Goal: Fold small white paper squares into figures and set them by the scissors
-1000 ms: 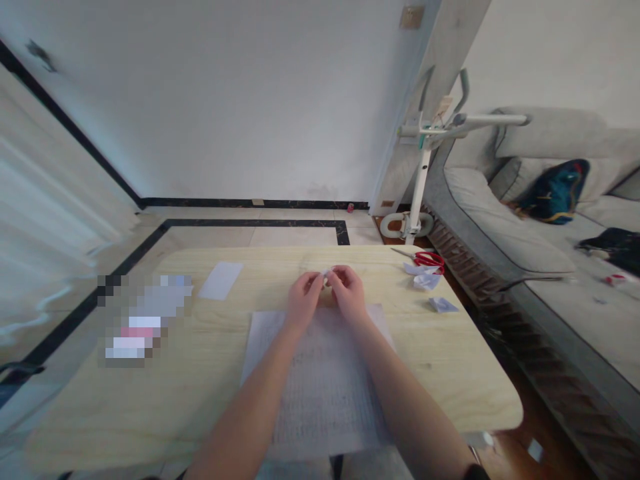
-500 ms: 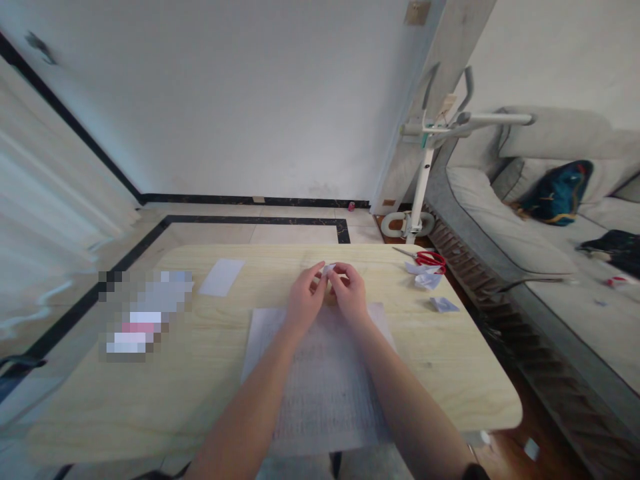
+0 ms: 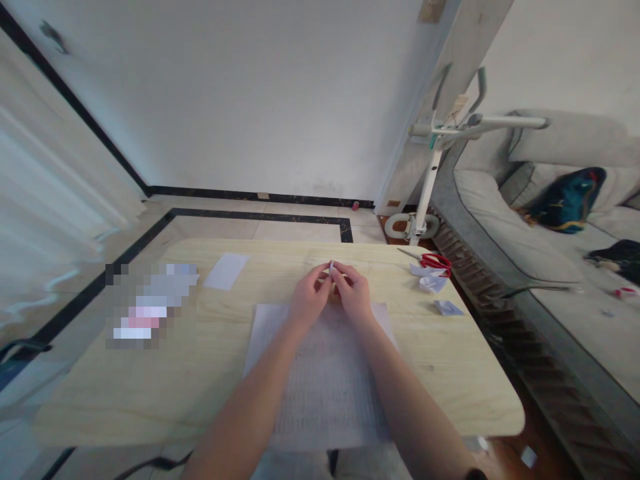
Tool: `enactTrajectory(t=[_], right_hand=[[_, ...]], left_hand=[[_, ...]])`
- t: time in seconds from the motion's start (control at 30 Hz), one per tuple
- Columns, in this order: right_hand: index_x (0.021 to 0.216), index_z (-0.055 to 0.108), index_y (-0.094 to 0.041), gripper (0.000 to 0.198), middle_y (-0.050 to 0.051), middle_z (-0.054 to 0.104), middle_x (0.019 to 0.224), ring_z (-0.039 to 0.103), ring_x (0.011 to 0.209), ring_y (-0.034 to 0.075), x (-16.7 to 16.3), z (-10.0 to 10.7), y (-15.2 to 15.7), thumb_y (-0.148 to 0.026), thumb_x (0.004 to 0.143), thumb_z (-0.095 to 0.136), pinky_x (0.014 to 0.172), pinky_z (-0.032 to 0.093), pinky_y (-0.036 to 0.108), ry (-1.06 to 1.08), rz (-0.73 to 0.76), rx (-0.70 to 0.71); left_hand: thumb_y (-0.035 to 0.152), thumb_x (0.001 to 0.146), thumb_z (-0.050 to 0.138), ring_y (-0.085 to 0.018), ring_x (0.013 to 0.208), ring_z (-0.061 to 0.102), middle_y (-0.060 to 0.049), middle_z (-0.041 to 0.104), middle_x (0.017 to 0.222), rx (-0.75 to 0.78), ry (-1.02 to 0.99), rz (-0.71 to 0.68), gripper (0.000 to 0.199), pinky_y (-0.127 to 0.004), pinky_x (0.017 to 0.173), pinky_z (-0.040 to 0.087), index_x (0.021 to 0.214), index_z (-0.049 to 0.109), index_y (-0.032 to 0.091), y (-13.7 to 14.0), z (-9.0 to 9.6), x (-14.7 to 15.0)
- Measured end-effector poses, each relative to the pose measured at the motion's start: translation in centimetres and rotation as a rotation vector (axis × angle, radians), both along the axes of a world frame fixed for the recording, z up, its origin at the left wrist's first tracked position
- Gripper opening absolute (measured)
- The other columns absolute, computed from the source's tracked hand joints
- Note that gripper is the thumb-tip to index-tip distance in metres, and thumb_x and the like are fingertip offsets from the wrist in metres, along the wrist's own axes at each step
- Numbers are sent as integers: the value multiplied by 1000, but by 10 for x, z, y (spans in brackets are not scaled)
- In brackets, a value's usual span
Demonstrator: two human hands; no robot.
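Between the fingertips of both hands is a small piece of white paper (image 3: 331,266), folded and mostly covered by the fingers. My left hand (image 3: 311,293) pinches it from the left, and my right hand (image 3: 354,292) pinches it from the right. The two hands meet above the far edge of a large printed sheet (image 3: 325,393), which lies flat on the wooden table (image 3: 460,373). My forearms pass over that sheet. How the small paper is folded cannot be made out.
Red-handled scissors (image 3: 435,262) lie at the table's far right beside crumpled paper scraps (image 3: 433,283). Nearer is a folded paper piece (image 3: 449,308). A blank white sheet (image 3: 227,272) lies left of the hands; a blurred-out item (image 3: 165,287) is farther left. A grey sofa (image 3: 545,267) stands right.
The small paper between my fingers now shows as a narrower, upright sliver, and the fingertips are closer together. The whole view has shifted slightly.
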State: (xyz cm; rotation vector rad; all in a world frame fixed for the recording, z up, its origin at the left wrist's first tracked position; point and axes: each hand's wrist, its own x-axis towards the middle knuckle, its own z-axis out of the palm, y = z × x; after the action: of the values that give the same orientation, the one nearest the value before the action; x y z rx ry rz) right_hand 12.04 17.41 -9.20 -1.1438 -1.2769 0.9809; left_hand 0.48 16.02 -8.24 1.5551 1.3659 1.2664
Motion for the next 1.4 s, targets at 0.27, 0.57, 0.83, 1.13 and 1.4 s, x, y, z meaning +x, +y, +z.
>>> enactTrajectory(t=[0.27,0.57,0.83,1.13,1.4], right_hand=[[98,71,-22,28,5,66,89,53,55,12,-1,6,-3,-39,80,59,49,43,25,22,-13,-2],[102,67,-21,29,5,67,87,56,57,13,-2,1,-1,-39,82,55,50,45,26,-13,-41,-3],[102,66,-20,25,5,66,85,54,59,13,-2,7,-6,-27,82,53,61,46,28,-302,-94,182],[105,60,-18,27,4,64,85,53,54,11,-4,7,-9,-23,80,51,57,46,26,-391,-127,179],[104,57,-19,25,6,64,92,56,60,13,-5,4,-9,-28,82,50,59,47,28,-367,-162,116]], left_hand=[[30,85,52,-15,75,65,-6,69,89,-34,-120,-29,31,-24,64,51,113,61,18,1,1,0],[31,89,47,-15,73,64,-6,69,91,-31,-61,16,34,-25,64,50,118,58,18,1,-2,0],[26,91,42,-16,77,65,-5,70,85,82,94,78,33,-27,71,49,122,53,19,2,-10,-2],[25,91,43,-15,69,63,-3,68,79,87,175,93,33,-27,68,49,122,53,21,0,-9,-1],[27,92,42,-18,86,66,-6,70,96,81,149,27,33,-29,78,50,124,51,21,-4,-4,2]])
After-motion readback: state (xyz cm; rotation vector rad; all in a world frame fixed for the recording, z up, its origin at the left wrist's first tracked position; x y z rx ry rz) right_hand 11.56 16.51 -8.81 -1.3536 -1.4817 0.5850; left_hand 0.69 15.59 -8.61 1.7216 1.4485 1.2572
